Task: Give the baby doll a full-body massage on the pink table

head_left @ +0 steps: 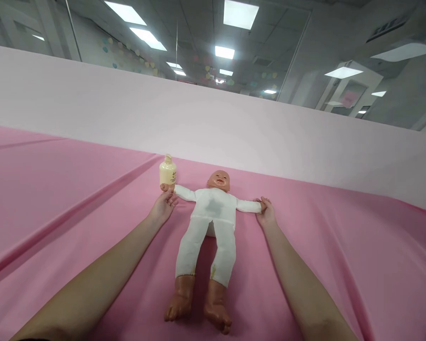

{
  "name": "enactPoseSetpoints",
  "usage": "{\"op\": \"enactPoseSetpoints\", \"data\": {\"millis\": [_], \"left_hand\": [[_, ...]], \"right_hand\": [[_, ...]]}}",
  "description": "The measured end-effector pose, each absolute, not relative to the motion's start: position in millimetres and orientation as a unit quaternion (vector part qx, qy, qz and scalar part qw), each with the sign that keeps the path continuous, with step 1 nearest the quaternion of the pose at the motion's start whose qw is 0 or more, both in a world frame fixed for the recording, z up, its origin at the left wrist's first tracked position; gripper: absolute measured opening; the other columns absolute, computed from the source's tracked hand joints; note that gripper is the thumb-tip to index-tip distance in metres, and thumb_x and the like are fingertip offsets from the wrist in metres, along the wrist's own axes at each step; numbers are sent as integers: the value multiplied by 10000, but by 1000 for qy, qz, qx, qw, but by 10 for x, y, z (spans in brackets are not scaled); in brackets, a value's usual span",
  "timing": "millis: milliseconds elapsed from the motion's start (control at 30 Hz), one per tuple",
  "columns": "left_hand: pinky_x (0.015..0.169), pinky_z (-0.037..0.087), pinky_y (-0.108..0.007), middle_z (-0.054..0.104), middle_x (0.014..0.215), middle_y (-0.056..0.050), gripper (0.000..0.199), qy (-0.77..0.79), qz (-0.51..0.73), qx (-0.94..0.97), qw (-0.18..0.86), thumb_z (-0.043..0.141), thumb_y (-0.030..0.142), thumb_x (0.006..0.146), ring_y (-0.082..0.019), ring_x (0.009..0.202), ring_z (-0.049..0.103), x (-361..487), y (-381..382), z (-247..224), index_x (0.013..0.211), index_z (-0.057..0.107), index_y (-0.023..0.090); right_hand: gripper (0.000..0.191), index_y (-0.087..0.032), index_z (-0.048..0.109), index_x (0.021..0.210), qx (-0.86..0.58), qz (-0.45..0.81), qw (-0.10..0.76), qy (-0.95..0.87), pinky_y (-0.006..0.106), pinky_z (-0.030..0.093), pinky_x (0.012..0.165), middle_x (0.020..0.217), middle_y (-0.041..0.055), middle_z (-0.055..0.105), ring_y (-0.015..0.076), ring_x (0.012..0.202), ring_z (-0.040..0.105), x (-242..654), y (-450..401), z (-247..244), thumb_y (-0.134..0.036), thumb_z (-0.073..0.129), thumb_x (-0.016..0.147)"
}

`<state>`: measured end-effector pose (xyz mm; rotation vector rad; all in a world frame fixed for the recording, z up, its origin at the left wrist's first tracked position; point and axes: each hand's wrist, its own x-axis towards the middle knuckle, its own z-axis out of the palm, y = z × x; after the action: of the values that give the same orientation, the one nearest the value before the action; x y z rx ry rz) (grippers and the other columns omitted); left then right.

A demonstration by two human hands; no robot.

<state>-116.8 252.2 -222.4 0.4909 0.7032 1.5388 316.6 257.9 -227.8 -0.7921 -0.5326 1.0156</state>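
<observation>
A baby doll lies on its back on the pink sheet, arms stretched out to both sides and legs towards me. It has a white cloth body with a grey patch on the chest, and a bare head, hands and feet. My left hand holds the doll's hand on the left side, with its other fingers loosely curled below the doll's wrist. On the right, my right hand is closed around the doll's other hand. A cream pump bottle stands upright just behind the doll's left-side hand.
The pink sheet covers the surface, with raised folds on the left and right. Behind it runs a low white wall with a glass pane above, showing ceiling lights and a room.
</observation>
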Motion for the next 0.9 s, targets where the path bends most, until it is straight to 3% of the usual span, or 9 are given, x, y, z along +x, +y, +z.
{"op": "enactPoseSetpoints", "data": {"millis": [133, 267, 400, 467, 567, 700, 800, 900], "left_hand": [[835, 528, -239, 667, 971, -42, 161, 296, 695, 233, 612, 654, 182, 812, -134, 926, 639, -1143, 2543, -2231, 970, 620, 178], [831, 547, -347, 687, 945, -92, 234, 281, 673, 223, 646, 544, 393, 901, -214, 962, 655, -1136, 2532, -2240, 919, 590, 164], [790, 560, -385, 674, 836, -65, 384, 284, 663, 211, 659, 509, 569, 876, -216, 858, 674, -1143, 2519, -2255, 844, 532, 187], [788, 561, -376, 661, 800, -38, 335, 295, 669, 214, 648, 586, 520, 849, -198, 814, 675, -1133, 2506, -2249, 851, 535, 189], [821, 550, -330, 659, 820, -19, 221, 294, 681, 232, 630, 721, 274, 771, -170, 835, 670, -1089, 2472, -2221, 893, 566, 174], [876, 524, -328, 674, 910, -41, 290, 269, 651, 270, 657, 727, 104, 711, -178, 935, 660, -1041, 2418, -2171, 948, 576, 177], [828, 530, -337, 645, 780, -24, 193, 280, 625, 289, 669, 725, 214, 744, -175, 822, 661, -1051, 2399, -2129, 827, 555, 175], [754, 537, -342, 568, 646, 15, 300, 296, 630, 288, 658, 680, 435, 789, -152, 660, 618, -1074, 2411, -2093, 749, 511, 191]], "right_hand": [[264, -204, 530, 838, -348, 510, 754, -224, 247, 578, 657, 719, -55, 587, 111, 643, 614, 3160, 2582, -2289, -138, 713, 661], [260, -215, 503, 852, -362, 512, 747, -222, 318, 588, 613, 743, -51, 598, 151, 631, 619, 3183, 2606, -2331, -210, 700, 682], [242, -218, 509, 916, -378, 508, 742, -220, 387, 599, 626, 843, -24, 631, 176, 641, 630, 3197, 2625, -2365, -304, 651, 741], [256, -217, 514, 919, -386, 502, 739, -228, 358, 598, 614, 834, -28, 625, 168, 641, 627, 3192, 2632, -2372, -323, 668, 744], [312, -221, 522, 925, -390, 483, 746, -243, 265, 581, 599, 802, -50, 607, 130, 651, 614, 3162, 2637, -2371, -279, 732, 701], [465, -237, 520, 1018, -380, 460, 757, -266, 234, 574, 631, 834, -55, 612, 117, 700, 619, 3075, 2616, -2343, -157, 757, 626], [440, -230, 523, 1012, -389, 451, 752, -281, 244, 568, 601, 792, -59, 598, 116, 643, 606, 3005, 2595, -2314, -153, 737, 635], [367, -216, 534, 974, -400, 452, 748, -278, 250, 563, 584, 729, -64, 572, 108, 580, 582, 2980, 2606, -2308, -200, 733, 665]]}}
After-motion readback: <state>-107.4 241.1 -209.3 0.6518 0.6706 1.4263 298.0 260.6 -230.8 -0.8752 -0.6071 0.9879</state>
